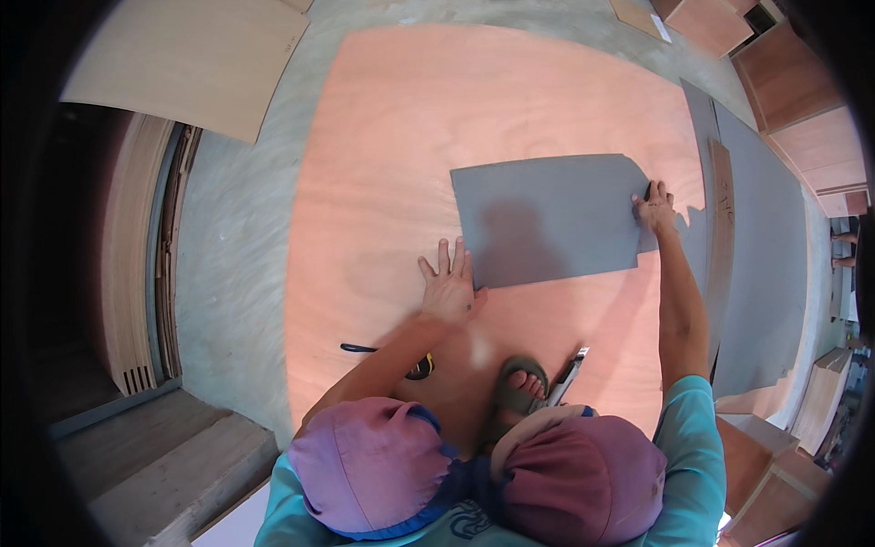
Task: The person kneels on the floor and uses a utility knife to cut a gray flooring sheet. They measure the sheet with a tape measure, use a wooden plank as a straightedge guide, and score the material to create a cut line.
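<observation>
A flat grey sheet [556, 223] lies on a large pinkish plywood board [392, 118], with a head-shaped shadow across it. My left hand [447, 284] rests flat on the board against the sheet's left edge, fingers spread. At the sheet's right end, my right hand [658, 210] is laid down with thumb and fingers apart. A small dark patch shows between that thumb and forefinger; I cannot make out what it is. Near my sandalled foot [521, 383] lies a utility knife [570, 372]. A tape measure [419, 366], with a dark strap, is partly hidden behind my left forearm.
More grey sheeting [756, 237] lies along the right side, with a narrow wooden strip [720, 210] on it. Wooden boxes [788, 77] stand at the far right. Stacked boards [132, 246] stand at the left, below a pale panel [182, 55].
</observation>
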A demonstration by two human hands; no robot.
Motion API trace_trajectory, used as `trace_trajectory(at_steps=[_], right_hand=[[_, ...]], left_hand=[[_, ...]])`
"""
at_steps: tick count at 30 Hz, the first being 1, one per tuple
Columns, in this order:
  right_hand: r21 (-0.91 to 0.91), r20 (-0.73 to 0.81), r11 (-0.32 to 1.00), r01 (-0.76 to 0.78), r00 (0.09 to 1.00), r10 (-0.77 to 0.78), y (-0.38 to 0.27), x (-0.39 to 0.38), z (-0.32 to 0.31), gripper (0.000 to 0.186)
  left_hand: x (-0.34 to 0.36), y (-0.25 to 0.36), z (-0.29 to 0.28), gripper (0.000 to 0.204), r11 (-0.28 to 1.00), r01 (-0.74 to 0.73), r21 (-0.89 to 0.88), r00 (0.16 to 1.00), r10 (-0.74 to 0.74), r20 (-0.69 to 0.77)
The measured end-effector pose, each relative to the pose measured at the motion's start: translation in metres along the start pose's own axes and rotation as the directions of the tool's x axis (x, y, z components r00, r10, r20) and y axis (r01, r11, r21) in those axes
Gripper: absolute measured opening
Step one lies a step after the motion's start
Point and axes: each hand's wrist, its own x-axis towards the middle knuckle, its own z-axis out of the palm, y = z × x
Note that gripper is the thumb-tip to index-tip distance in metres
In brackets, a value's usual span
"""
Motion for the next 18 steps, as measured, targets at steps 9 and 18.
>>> trace_trajectory(at_steps=[9,18], right_hand=[[0.038,-0.185,0.995,0.091,0.979,-0.083,-0.035,-0.037,-0.003,0.061],[0.11,-0.195,0.967,0.231,0.959,-0.207,-0.14,-0.107,-0.004,0.047]], left_hand=[[-0.011,-0.03,0.009,0.082,0.998,0.067,0.009,0.992,-0.065,-0.107],[-0.071,-0.13,-0.007,0.081,0.985,0.166,0.057,0.982,-0.159,-0.102]])
